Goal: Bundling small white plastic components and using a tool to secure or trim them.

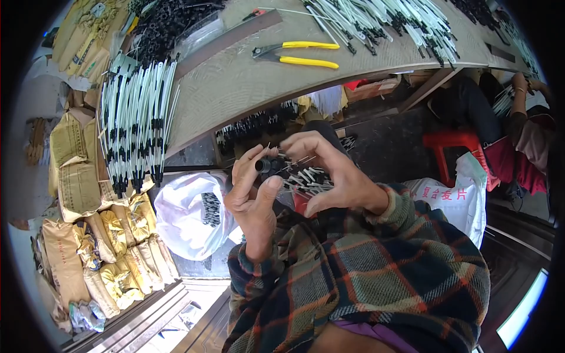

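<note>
Two hands face each other below the curved edge of a table (218, 94) as I follow from afar. The left hand (250, 197) grips a black cylindrical fitting (265, 166) between thumb and fingers, its round end turned toward the person's left and its long axis running roughly crosswise, toward the opposite palm. Across from it, the right hand (335, 173) arches, thumb well apart from its fingers; I see no firm hold there and cannot tell whether the fingertips touch anything. White sticks (309, 181) with dark parts lie loosely between the two, just right of the fitting and a little nearer the body, pointing several ways. By my reading, that gap is the relation that matters: the fitting lies to the left of the right hand, roughly level with its fingers, while the right hand is the nearer one to the sticks, its palm curving around their right side. Yellow-handled cutting pliers (309, 45) rest on the table, well beyond both hands.
</note>
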### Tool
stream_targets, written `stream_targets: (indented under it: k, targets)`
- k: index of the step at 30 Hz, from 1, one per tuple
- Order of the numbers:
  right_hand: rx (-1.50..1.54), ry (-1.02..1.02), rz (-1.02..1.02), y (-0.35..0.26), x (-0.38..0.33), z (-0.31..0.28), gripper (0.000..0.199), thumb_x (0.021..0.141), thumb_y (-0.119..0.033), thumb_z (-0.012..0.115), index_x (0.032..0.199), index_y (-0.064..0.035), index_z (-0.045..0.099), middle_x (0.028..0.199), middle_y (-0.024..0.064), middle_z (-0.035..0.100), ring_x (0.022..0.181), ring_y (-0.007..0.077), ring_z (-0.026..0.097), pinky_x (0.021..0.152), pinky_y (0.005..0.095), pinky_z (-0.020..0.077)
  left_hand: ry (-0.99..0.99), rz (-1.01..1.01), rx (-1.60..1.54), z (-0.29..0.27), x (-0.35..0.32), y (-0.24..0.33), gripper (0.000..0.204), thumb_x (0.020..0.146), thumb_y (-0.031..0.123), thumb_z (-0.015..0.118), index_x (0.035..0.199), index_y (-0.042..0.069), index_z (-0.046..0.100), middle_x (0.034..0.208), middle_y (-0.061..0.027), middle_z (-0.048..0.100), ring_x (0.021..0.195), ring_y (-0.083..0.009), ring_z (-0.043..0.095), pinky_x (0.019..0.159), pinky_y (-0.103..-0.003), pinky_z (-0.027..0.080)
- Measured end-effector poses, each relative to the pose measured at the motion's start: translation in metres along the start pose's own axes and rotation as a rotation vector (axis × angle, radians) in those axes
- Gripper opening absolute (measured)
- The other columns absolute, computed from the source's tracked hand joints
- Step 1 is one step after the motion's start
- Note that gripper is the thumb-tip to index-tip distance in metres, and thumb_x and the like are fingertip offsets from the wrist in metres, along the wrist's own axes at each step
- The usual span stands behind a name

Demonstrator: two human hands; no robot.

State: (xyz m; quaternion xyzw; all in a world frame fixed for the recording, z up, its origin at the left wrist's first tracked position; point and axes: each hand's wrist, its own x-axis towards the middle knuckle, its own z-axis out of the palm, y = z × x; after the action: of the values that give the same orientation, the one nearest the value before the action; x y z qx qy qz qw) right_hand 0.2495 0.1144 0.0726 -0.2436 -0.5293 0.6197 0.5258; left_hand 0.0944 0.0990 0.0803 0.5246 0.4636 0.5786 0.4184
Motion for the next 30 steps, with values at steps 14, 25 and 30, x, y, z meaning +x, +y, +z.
stream_targets:
  k: [14, 25, 30]
  targets:
    - [-0.607, 0.073, -0.481, 0.033, 0.003, -0.007, 0.021, 0.072, -0.011, 0.066, 0.079, 0.0050, 0.054, 0.073, 0.0156, 0.054, 0.058, 0.0238, 0.053, 0.049, 0.0285, 0.0405, 0.063, 0.014, 0.056, 0.003, 0.000, -0.006, 0.033, 0.074, 0.017, 0.065, 0.102, 0.000, 0.062, 0.094, -0.0058, 0.065, 0.091, -0.0145, 0.056, 0.103, -0.040, 0.014]
    - [-0.661, -0.111, -0.463, 0.033, 0.013, -0.016, 0.017, 0.079, -0.012, 0.058, 0.079, 0.0009, 0.047, 0.070, 0.0121, 0.043, 0.058, 0.0275, 0.048, 0.050, 0.0340, 0.0394, 0.046, 0.027, 0.060, 0.001, 0.001, -0.005, 0.032, 0.077, 0.020, 0.063, 0.101, -0.001, 0.061, 0.093, -0.0057, 0.064, 0.090, -0.0143, 0.057, 0.104, -0.041, 0.015]
    - [-0.508, -0.278, -0.335, 0.033, 0.019, -0.027, 0.018, 0.081, -0.015, 0.056, 0.082, 0.0013, 0.047, 0.070, 0.0125, 0.042, 0.060, 0.0274, 0.047, 0.053, 0.0354, 0.0384, -0.037, 0.012, 0.054, -0.001, 0.005, -0.003, 0.032, 0.079, 0.021, 0.061, 0.101, -0.001, 0.061, 0.093, -0.0059, 0.064, 0.090, -0.0152, 0.056, 0.105, -0.042, 0.015]
